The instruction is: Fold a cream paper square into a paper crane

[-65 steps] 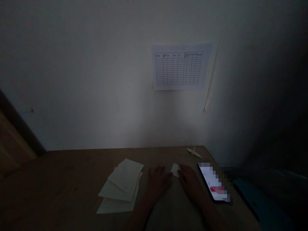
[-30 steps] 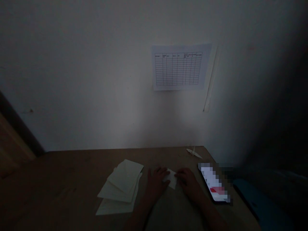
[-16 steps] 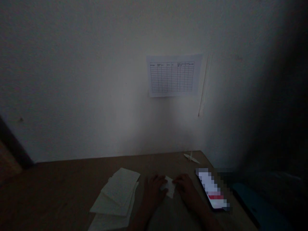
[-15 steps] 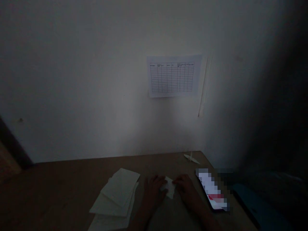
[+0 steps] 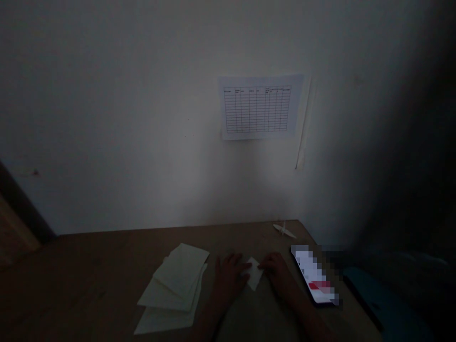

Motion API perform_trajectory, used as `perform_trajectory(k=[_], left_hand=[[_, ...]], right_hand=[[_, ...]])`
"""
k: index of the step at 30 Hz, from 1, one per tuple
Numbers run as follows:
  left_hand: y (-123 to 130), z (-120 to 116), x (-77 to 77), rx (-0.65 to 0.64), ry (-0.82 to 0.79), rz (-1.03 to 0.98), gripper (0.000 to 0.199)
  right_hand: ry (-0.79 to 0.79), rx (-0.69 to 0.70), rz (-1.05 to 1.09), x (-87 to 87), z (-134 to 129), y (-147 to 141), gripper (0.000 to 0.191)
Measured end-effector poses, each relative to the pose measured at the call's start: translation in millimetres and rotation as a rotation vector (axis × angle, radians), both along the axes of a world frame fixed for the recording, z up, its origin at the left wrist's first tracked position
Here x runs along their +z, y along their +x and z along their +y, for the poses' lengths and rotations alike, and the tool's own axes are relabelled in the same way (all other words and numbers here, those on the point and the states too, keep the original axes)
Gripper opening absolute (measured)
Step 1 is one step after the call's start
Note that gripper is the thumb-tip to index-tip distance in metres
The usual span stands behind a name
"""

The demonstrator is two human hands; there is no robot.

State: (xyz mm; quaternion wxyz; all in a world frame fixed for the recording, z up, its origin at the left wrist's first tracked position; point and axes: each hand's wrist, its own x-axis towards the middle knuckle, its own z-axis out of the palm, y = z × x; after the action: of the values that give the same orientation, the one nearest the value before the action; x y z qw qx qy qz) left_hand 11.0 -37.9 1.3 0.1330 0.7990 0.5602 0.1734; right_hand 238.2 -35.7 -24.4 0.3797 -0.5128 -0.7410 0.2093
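Note:
A small piece of folded paper (image 5: 254,276) lies on the table between my two hands, its pale diamond shape partly covered by fingers. From the left, my left hand (image 5: 230,274) holds its edge with thumb and forefinger, the other fingers bent over the tabletop. My right hand (image 5: 277,270) has its fingers curled and pinches the paper's upper right edge. Dim light hides the fold lines. Left of my left hand rests an overlapping stack of pale paper sheets (image 5: 178,285).
A lit phone (image 5: 313,278), its screen blurred out, lies by the right edge of the brown table (image 5: 96,280). Behind it sits a small folded paper figure (image 5: 284,231). A printed chart (image 5: 258,109) hangs on the wall. Something teal (image 5: 384,299) stands beyond the table's edge.
My view has shifted slightly, so everything sits a little higher. The folded paper shows a cleaner diamond outline, and my fingers have moved a little along its edges.

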Motion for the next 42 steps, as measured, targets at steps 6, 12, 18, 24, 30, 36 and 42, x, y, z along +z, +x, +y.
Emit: perform_trajectory(k=[6,12,18,24,30,36,42], left_hand=[[-1,0,0.8,-0.015,0.001,0.016,0.038],[-3,0,1.3,-0.021,-0.029,0.042,0.045],[-2,2,0.0,-0.020,-0.029,0.044,0.048],[-2,1,1.0,-0.007,-0.030,0.041,0.052],[-3,0,5.5,-0.016,-0.045,0.033,0.049],[-4,1,2.9,-0.034,-0.034,0.015,0.045],[-1,0,4.8,-0.023,-0.035,0.035,0.043]], right_hand=[[0.008,0.006,-0.030,3.4,-1,-1,0.028],[0.023,-0.017,0.000,0.6,0,0,0.024],[-0.005,-0.035,-0.011,1.8,0,-2,0.017],[-0.015,-0.027,0.000,2.0,3,-2,0.015],[0.013,-0.012,0.006,2.6,5,-4,0.016],[-0.019,-0.056,-0.064,1.8,7,-5,0.014],[-0.047,-0.066,-0.124,0.1,10,-6,0.012]])
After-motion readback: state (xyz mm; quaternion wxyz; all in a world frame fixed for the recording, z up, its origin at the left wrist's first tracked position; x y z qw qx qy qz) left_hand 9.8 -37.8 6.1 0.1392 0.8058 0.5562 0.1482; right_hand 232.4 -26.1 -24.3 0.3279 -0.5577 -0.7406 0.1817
